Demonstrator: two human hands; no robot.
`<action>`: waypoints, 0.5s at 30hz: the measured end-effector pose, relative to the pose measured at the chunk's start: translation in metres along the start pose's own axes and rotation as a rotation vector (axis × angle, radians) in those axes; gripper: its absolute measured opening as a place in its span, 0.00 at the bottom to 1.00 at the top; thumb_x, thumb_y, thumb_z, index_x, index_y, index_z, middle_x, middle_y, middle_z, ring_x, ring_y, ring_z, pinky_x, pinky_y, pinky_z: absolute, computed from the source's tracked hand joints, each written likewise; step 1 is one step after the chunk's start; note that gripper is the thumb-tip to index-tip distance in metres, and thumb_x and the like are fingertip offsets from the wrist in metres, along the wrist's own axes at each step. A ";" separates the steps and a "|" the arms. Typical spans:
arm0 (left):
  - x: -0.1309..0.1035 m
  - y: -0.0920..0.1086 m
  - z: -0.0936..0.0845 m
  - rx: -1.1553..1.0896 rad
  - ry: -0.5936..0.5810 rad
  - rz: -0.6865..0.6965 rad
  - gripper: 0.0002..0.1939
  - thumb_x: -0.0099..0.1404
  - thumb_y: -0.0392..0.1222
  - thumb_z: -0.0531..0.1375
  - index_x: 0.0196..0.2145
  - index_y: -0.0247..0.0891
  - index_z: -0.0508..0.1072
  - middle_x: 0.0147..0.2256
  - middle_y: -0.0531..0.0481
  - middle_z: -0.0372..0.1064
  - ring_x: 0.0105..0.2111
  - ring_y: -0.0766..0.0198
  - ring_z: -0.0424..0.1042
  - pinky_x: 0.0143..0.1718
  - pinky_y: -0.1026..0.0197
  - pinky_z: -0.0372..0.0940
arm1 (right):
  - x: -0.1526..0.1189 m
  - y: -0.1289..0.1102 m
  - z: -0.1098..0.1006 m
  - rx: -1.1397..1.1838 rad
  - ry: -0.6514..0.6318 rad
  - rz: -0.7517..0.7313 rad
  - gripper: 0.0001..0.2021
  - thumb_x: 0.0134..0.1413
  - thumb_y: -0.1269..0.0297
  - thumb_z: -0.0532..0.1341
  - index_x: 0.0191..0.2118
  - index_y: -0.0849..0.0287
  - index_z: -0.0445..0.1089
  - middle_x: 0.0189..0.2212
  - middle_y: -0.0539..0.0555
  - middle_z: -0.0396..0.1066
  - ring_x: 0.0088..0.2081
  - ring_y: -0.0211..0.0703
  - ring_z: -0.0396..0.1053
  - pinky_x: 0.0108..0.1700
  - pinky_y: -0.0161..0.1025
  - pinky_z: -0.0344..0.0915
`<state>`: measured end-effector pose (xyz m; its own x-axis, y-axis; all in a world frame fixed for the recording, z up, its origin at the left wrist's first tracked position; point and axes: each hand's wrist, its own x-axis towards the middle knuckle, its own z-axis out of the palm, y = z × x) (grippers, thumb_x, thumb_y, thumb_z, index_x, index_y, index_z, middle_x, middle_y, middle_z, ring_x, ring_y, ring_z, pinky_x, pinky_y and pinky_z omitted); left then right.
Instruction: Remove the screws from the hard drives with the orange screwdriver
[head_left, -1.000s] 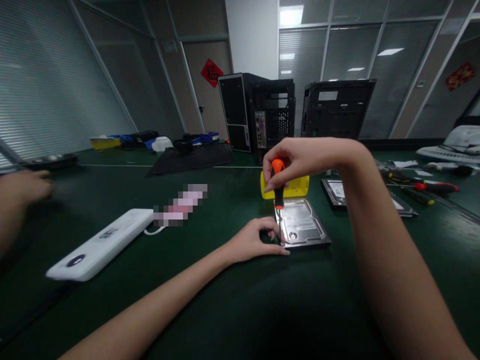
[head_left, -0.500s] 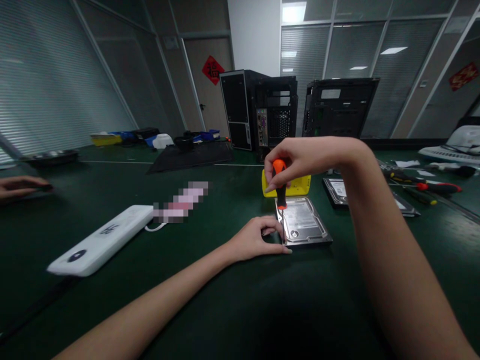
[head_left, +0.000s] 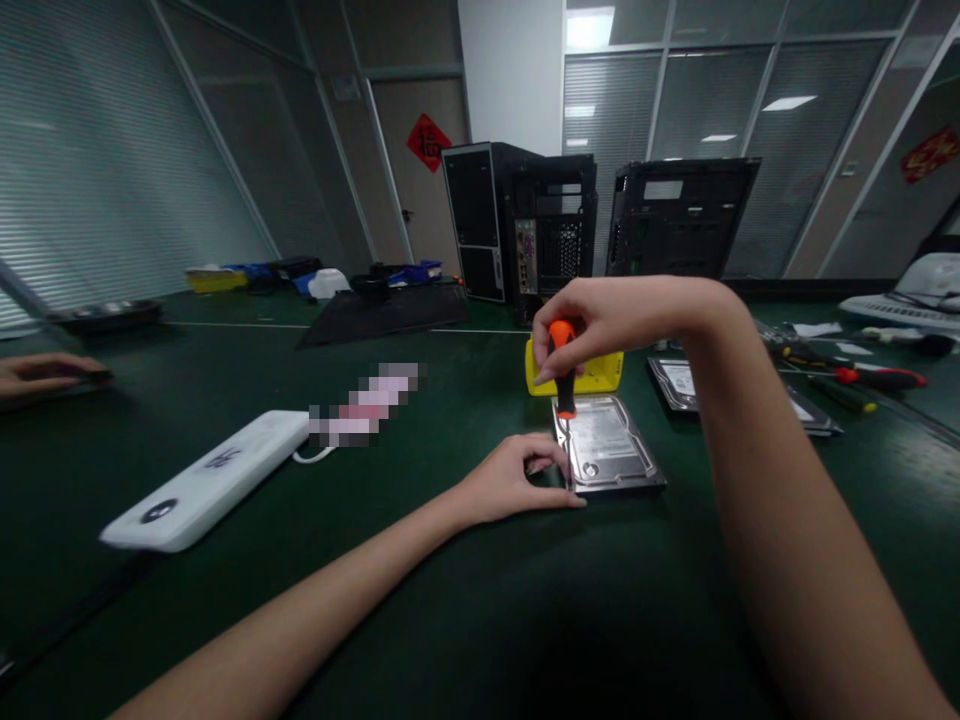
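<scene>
A silver hard drive lies flat on the dark green table in front of me. My left hand grips its left edge, thumb along the near corner and fingers at the side. My right hand is closed round the orange and black handle of a screwdriver, held upright. The shaft points straight down, its tip at the drive's near left corner between my left thumb and fingers. Whether a screw sits under the tip is too small to tell. Just behind the drive is a yellow tray.
Right of my right arm lie another hard drive and a red-and-black handled tool. A white power strip lies left. Computer cases stand at the back beside a black mat. Another person's hand is at far left.
Both hands, the screwdriver and the hard drive hold nearly the same places. The whole view has shifted very slightly. The other person's hand at far left has moved a little right.
</scene>
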<state>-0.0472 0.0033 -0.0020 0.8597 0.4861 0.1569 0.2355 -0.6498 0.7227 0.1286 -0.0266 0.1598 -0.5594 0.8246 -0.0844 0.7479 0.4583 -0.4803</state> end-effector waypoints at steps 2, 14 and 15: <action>0.000 -0.001 0.000 -0.007 0.001 0.003 0.15 0.53 0.50 0.63 0.31 0.34 0.72 0.30 0.53 0.64 0.28 0.68 0.58 0.28 0.65 0.53 | 0.000 0.000 0.000 -0.001 -0.005 -0.017 0.14 0.43 0.56 0.64 0.36 0.59 0.71 0.36 0.51 0.72 0.37 0.39 0.69 0.37 0.34 0.65; -0.001 0.001 -0.001 -0.036 -0.001 0.014 0.13 0.53 0.47 0.64 0.31 0.35 0.72 0.29 0.54 0.63 0.29 0.67 0.59 0.29 0.65 0.52 | 0.000 -0.003 0.000 0.000 -0.008 -0.003 0.13 0.43 0.57 0.63 0.35 0.58 0.72 0.35 0.51 0.72 0.38 0.39 0.69 0.38 0.34 0.65; -0.001 0.001 -0.001 -0.037 -0.004 0.016 0.13 0.53 0.47 0.64 0.31 0.35 0.72 0.29 0.54 0.63 0.29 0.68 0.59 0.29 0.65 0.52 | 0.000 -0.003 0.000 -0.002 -0.009 -0.004 0.13 0.43 0.57 0.63 0.35 0.58 0.72 0.35 0.51 0.72 0.38 0.39 0.69 0.39 0.34 0.65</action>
<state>-0.0480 0.0030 -0.0006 0.8651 0.4736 0.1655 0.2053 -0.6351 0.7446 0.1263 -0.0277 0.1610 -0.5656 0.8197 -0.0901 0.7462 0.4622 -0.4791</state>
